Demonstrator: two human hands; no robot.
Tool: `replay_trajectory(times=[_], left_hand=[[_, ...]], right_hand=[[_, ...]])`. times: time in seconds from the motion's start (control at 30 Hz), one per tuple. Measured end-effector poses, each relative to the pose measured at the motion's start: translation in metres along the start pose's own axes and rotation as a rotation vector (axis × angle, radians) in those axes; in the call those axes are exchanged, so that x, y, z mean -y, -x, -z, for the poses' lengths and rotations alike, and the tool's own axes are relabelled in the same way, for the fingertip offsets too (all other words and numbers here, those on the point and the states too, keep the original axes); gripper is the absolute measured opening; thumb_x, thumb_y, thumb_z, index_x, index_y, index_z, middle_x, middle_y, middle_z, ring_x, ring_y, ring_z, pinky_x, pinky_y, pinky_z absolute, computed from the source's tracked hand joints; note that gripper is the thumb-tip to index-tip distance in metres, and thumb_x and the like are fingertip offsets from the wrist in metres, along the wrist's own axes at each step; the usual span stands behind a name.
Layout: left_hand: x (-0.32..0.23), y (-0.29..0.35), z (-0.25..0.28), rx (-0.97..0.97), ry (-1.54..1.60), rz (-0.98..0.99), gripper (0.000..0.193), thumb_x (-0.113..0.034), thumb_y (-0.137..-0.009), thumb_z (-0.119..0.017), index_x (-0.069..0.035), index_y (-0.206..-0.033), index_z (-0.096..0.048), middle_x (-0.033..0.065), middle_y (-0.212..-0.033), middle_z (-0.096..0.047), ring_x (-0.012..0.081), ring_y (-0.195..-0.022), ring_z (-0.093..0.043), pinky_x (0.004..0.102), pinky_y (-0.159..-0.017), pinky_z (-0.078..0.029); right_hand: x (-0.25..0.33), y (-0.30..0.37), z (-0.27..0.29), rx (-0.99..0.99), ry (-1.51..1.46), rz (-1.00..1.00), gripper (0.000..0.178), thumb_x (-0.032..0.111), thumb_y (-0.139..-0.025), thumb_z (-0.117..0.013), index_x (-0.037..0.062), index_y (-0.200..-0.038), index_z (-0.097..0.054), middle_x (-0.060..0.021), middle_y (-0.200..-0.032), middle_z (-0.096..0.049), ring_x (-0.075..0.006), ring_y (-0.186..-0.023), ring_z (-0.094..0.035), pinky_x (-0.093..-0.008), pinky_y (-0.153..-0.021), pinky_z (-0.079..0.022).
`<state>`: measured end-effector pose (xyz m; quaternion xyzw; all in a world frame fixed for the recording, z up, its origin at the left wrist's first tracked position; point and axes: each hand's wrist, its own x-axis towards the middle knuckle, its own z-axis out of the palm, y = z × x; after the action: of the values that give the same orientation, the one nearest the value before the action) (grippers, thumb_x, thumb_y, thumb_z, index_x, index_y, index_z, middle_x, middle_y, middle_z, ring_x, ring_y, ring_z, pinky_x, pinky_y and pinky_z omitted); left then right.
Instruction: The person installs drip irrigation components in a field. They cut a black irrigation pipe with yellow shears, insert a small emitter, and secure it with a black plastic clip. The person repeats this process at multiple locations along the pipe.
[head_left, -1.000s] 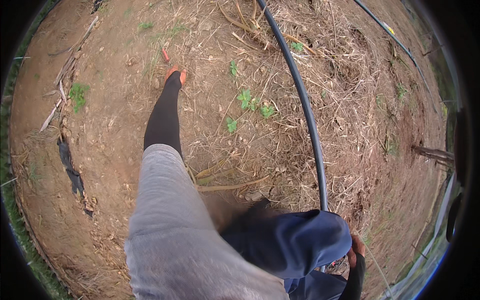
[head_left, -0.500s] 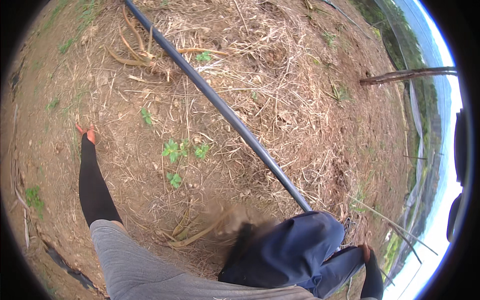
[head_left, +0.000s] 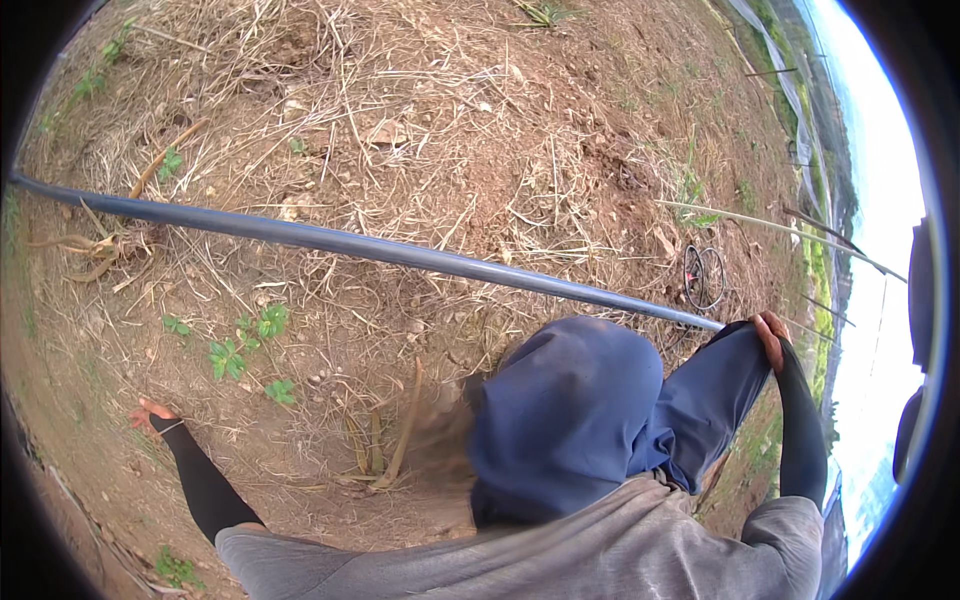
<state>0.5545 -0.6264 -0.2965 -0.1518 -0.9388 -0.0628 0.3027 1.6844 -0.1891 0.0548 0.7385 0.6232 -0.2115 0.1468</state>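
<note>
My left hand [head_left: 152, 412] is held out at the left over bare soil, fingers apart and nothing in it. A black sleeve covers that forearm, with a thin band near the wrist. At the right, my right hand [head_left: 770, 338] rests on the knee of my dark blue trousers [head_left: 570, 410], its fingers laid over the cloth. A long black pipe [head_left: 400, 254] lies across the ground in front of me; its right end passes behind the right knee. Neither hand touches the pipe in what I can see.
Dry straw and soil surround small green weeds [head_left: 240, 345] and withered yellowish leaves [head_left: 395, 440]. A coil of thin dark line [head_left: 704, 278] lies beyond the pipe at the right. Thin poles [head_left: 780, 226] stick out farther right, near netting and open sky.
My view has swung, so the pipe now runs nearly level across it. The right hand and arm show more fully, still at the knee. The left hand appears lower, still empty.
</note>
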Motion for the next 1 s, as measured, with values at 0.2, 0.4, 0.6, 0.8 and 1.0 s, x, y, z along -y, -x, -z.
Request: replay_trajectory(times=[0.2,0.4,0.6,0.8,1.0], left_hand=[[-0.165,0.089,0.130,0.137,0.413,0.170,0.038,-0.034,-0.098,-0.053,-0.008,-0.125,-0.060,0.0166,-0.129,-0.059,0.0274,-0.110,-0.064,0.0343,-0.086,-0.053],[-0.172,0.096,0.091,0.272,0.229,0.104,0.024,-0.028,-0.091,-0.061,-0.016,-0.111,-0.067,0.0097,-0.105,-0.071,0.0262,-0.095,-0.068,0.0396,-0.079,-0.053],[-0.211,0.062,0.127,0.484,-0.031,0.275,0.018,-0.023,-0.087,-0.064,-0.016,-0.104,-0.069,0.0076,-0.100,-0.071,0.0278,-0.097,-0.066,0.0403,-0.084,-0.050],[-0.314,0.050,0.216,-0.070,1.031,-0.009,0.019,-0.009,-0.090,-0.063,0.003,-0.105,-0.064,0.0128,-0.097,-0.065,0.0211,-0.093,-0.061,0.0341,-0.084,-0.049],[-0.551,0.140,0.482,0.406,1.587,-0.600,0.016,-0.005,-0.097,-0.054,0.002,-0.111,-0.057,0.0154,-0.101,-0.062,0.0221,-0.096,-0.060,0.0346,-0.090,-0.048]], right_hand=[[0.016,0.076,0.049,-0.092,0.004,-0.080,0.040,0.038,-0.097,-0.047,0.0014,-0.096,-0.064,-0.0111,-0.083,-0.055,-0.0229,-0.085,-0.055,-0.0342,-0.078,-0.042],[-0.002,0.108,0.042,-0.138,-0.010,-0.051,0.034,0.034,-0.095,-0.049,0.0018,-0.091,-0.062,-0.0110,-0.086,-0.052,-0.0257,-0.089,-0.054,-0.0343,-0.082,-0.041],[0.005,0.120,0.044,-0.017,-0.166,-0.220,0.043,0.046,-0.091,-0.052,0.0029,-0.094,-0.058,-0.0155,-0.094,-0.052,-0.0345,-0.099,-0.053,-0.0406,-0.088,-0.041],[-0.011,0.147,0.044,-0.092,-0.208,-0.132,0.040,0.042,-0.091,-0.054,0.0022,-0.087,-0.057,-0.0127,-0.088,-0.053,-0.0296,-0.090,-0.053,-0.0376,-0.083,-0.041],[0.025,0.133,0.063,0.061,-0.146,0.165,0.037,0.039,-0.090,-0.059,0.0044,-0.099,-0.066,-0.0124,-0.098,-0.061,-0.0333,-0.099,-0.056,-0.0437,-0.089,-0.045]])
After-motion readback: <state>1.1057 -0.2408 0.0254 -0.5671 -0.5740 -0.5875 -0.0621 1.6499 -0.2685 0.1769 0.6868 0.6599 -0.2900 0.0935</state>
